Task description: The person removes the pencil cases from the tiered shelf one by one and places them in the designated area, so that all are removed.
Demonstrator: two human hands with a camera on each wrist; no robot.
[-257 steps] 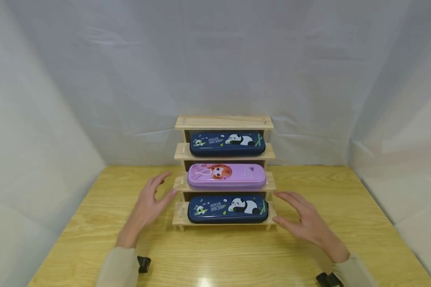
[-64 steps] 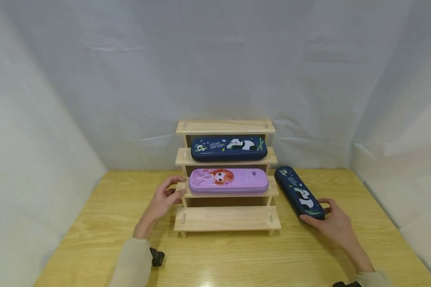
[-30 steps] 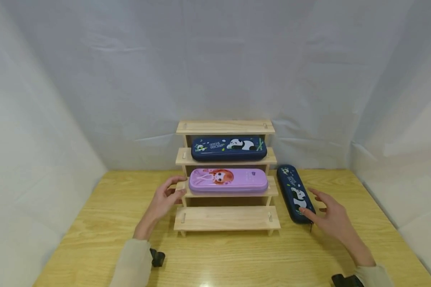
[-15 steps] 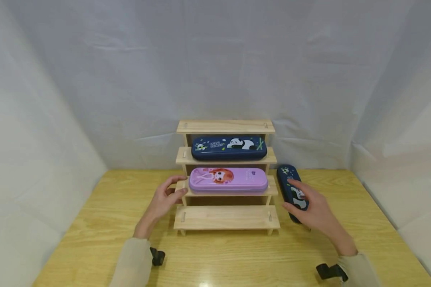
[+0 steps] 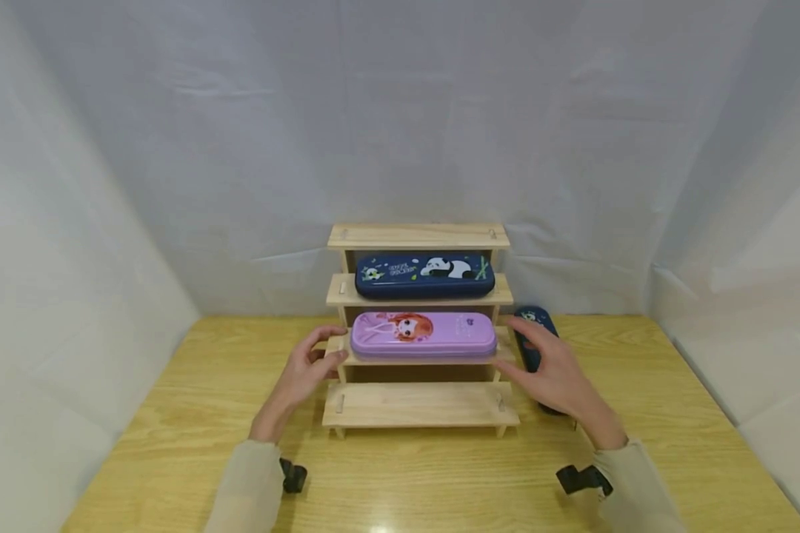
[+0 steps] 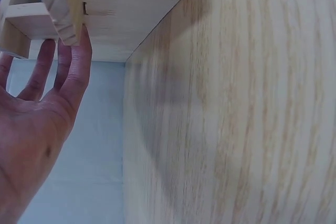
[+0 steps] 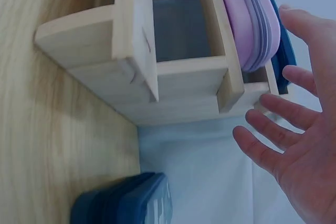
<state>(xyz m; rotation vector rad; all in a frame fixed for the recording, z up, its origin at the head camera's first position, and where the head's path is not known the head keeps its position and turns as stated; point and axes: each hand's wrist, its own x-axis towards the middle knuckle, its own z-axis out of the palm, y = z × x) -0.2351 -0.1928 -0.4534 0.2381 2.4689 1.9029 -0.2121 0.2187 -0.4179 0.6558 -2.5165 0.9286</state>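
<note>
The head view shows the glossy lilac case (image 5: 447,333) lying on the second-lowest shelf of the stepped rack (image 5: 420,406), the right hand (image 5: 555,374) near its right end with fingers spread wide, and covers part of a navy case (image 7: 139,200) on the worktop (image 5: 387,474) that the right wrist view leaves in sight. The left wrist view shows the left hand (image 5: 304,376) curling its fingers behind that shelf's left end, whose pale wood is smooth and square-cut; the lilac case is a rounded oblong with a ridged side, the worktop streaky-grained.

wood-grain table (image 5: 400,477), bright reflection (image 5: 381,528) at head view's bottom | pale creased sheeting (image 5: 427,133) behind, also both sides
</note>
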